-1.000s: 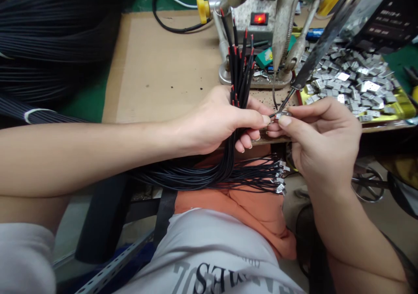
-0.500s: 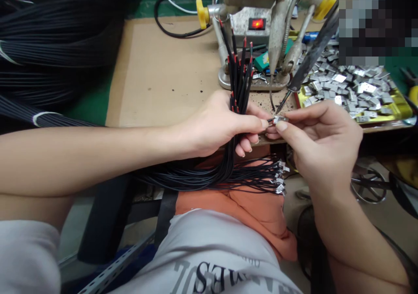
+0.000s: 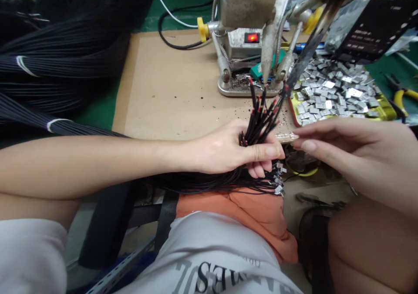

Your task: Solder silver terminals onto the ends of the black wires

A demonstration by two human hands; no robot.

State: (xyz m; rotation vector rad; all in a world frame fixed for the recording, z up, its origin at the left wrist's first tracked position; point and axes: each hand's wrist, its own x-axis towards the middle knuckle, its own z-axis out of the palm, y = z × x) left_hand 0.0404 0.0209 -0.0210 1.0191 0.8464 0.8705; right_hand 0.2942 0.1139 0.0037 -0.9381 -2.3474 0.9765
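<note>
Cardboard-covered bench [image 3: 170, 85], left hand [image 3: 222, 152] clenching black wires [image 3: 259, 126], right hand [image 3: 346, 144], fingers together, hold unclear

A hand could move freely over the big brown cardboard sheet [image 3: 170, 85], from the thick pile of black wires [image 3: 58, 63] across to the metal machine [image 3: 248, 7]. The bunch of thin black wires [image 3: 259, 126] in the left hand [image 3: 228, 152] sticks up and blocks the way between that sheet and the right hand [image 3: 346, 144]. Farther right, the dark soldering iron [image 3: 303, 59] leans down over the tray of metal bits [image 3: 336, 89], so it gets in the way of a hand reaching there.
</note>
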